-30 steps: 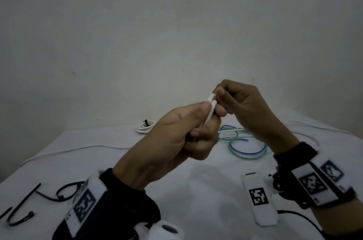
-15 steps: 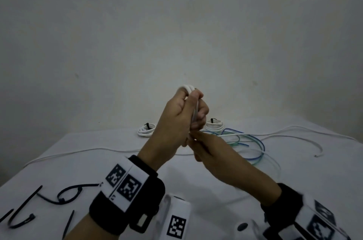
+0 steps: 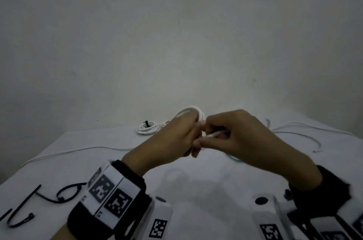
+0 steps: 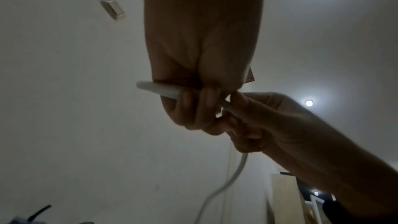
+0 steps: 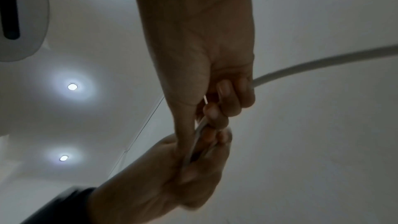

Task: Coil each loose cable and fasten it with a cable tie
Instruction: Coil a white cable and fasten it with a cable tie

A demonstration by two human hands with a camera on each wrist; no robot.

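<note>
Both hands meet above the middle of the table. My left hand grips a small coil of white cable, whose loops rise above its knuckles; in the left wrist view its fingers curl round the white cable. My right hand pinches a strand of the same white cable close to the left fingers. In the right wrist view the white cable runs off to the right from the right hand's curled fingers. Black cable ties lie at the table's near left.
A white coil bound with a black tie lies at the back of the white table. Loose white cables run along the left and right. A bit of blue-green cable shows under the right hand.
The right hand has risen from below the left hand to its right side and now pinches the strand level with the coil. The left hand has tipped lower, still holding the coil.
</note>
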